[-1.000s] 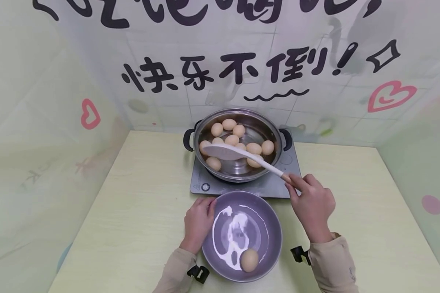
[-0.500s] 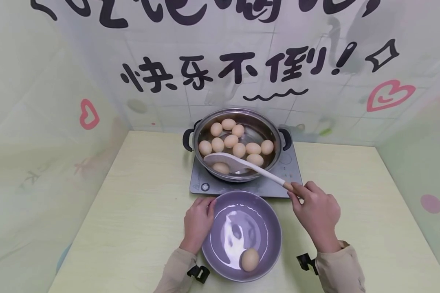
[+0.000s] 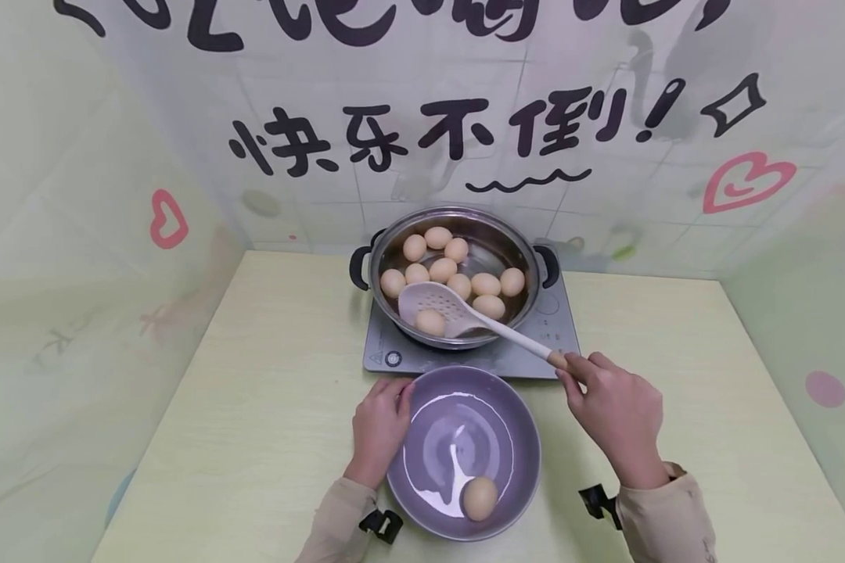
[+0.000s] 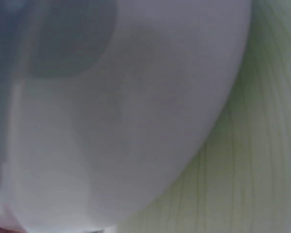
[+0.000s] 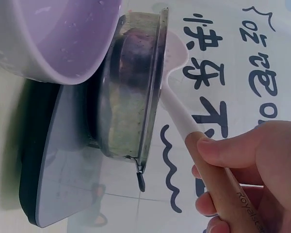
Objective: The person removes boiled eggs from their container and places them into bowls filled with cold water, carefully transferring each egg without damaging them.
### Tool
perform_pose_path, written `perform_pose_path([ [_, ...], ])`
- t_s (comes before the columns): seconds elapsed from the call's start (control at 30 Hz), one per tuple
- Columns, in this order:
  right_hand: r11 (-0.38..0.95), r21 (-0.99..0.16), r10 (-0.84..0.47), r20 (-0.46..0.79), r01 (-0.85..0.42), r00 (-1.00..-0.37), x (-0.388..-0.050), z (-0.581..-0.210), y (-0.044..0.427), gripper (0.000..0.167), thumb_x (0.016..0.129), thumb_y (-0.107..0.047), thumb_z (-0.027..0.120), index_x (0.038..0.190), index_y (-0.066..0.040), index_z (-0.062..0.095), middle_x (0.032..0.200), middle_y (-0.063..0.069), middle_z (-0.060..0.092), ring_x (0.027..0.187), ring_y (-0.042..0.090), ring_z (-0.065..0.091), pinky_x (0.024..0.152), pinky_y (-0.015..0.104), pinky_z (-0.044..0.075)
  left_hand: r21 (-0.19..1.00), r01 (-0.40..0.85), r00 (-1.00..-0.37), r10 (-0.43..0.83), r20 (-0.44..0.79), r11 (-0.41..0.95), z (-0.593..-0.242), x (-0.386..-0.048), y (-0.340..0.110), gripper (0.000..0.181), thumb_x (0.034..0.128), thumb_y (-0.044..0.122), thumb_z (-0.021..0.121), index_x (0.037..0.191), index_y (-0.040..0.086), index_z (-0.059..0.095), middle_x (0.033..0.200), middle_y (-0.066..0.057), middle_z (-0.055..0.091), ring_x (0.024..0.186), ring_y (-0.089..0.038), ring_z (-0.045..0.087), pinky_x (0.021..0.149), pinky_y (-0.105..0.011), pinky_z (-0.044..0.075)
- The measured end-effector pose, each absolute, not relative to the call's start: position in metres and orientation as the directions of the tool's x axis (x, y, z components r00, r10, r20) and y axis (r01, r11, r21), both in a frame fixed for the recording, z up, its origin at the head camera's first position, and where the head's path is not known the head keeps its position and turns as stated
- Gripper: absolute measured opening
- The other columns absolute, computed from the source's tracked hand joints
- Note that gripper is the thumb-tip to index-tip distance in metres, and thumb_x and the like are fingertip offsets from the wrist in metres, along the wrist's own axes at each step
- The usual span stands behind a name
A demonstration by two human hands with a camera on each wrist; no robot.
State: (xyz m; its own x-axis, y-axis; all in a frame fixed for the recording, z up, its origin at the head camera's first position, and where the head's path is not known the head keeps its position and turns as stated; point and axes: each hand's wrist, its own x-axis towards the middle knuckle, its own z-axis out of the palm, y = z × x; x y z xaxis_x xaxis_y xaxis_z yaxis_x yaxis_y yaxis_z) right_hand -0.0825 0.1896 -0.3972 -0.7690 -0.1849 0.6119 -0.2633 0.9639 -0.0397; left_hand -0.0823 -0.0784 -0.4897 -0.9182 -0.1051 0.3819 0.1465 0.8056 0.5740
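Left hand [image 3: 380, 426]: left of one bowl [image 3: 417, 469], fingers bent, holding its rim | behind the bowl: one pot [image 3: 494, 255], ten eggs [image 3: 443, 270] inside, one more at one spoon [image 3: 493, 324] | in the bowl: one egg [image 3: 480, 499] | right hand [image 3: 620, 414]: right of the bowl, gripping the spoon's handle

Left sleeve [image 3: 334, 516]: beige cloth, lightly creased, cuff ending near the wrist
Right sleeve [image 3: 665, 516]: matching beige, cuff edge standing slightly loose
Left wrist bracket [image 3: 382, 525]: small, black, angular, notched
Right wrist bracket [image 3: 595, 502]: also black, blocky, set beside the cuff
Left hand [image 3: 382, 422]: bare
Right hand [image 3: 616, 407]: bare
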Motion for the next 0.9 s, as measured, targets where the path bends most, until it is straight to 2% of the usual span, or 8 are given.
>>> perform_pose_path([
  [0.33,0.964,-0.057,-0.192,0.529,-0.260,-0.826,-0.085,-0.389,0.192,0.014,0.075,-0.025,0.071,0.086,-0.017,0.071,0.050,-0.002,0.049,0.033,0.010,0.023,0.031,0.025,0.016,0.579,0.151,-0.920,-0.099,0.378,0.801,-0.488,-0.083,-0.078,0.013,0.0847,0.017,0.063,0.089,0.006,0.070,0.078,-0.006,0.062,0.064,-0.024,0.062,0.052,-0.038,0.049],
  [0.47,0.967,-0.081,-0.183,0.444,-0.243,-0.877,-0.087,-0.380,0.193,0.010,0.076,-0.025,0.070,0.083,-0.018,0.071,0.046,-0.004,0.043,0.034,0.012,0.027,0.031,0.027,0.018,0.580,0.148,-0.922,-0.100,0.374,0.801,-0.489,-0.083,-0.078,0.014,0.0850,0.017,0.063,0.089,0.006,0.070,0.078,-0.005,0.062,0.064,-0.024,0.063,0.051,-0.039,0.049],
  [0.5,0.968,-0.091,-0.179,0.412,-0.236,-0.894,-0.088,-0.377,0.193,0.009,0.078,-0.026,0.069,0.078,-0.018,0.069,0.045,-0.004,0.041,0.034,0.013,0.027,0.031,0.028,0.019,0.580,0.147,-0.922,-0.101,0.374,0.801,-0.489,-0.083,-0.078,0.014,0.0850,0.017,0.063,0.089,0.006,0.070,0.078,-0.005,0.062,0.064,-0.024,0.062,0.051,-0.039,0.049],
  [0.67,0.966,-0.161,-0.161,0.239,-0.203,-0.958,-0.089,-0.366,0.194,0.031,0.086,-0.037,0.059,0.061,-0.021,0.053,0.044,-0.005,0.031,0.037,0.014,0.028,0.034,0.028,0.020,0.578,0.142,-0.922,-0.104,0.372,0.804,-0.491,-0.082,-0.078,0.013,0.0848,0.018,0.063,0.088,0.007,0.070,0.077,-0.005,0.061,0.063,-0.023,0.062,0.051,-0.038,0.049],
  [0.9,0.958,-0.236,-0.145,0.088,-0.162,-0.985,-0.086,-0.360,0.199,0.043,0.091,-0.051,0.043,0.059,-0.023,0.048,0.046,-0.007,0.030,0.041,0.012,0.029,0.038,0.028,0.022,0.578,0.144,-0.921,-0.105,0.376,0.803,-0.491,-0.082,-0.078,0.013,0.0849,0.018,0.063,0.088,0.007,0.070,0.077,-0.005,0.062,0.063,-0.023,0.062,0.051,-0.039,0.049],
])
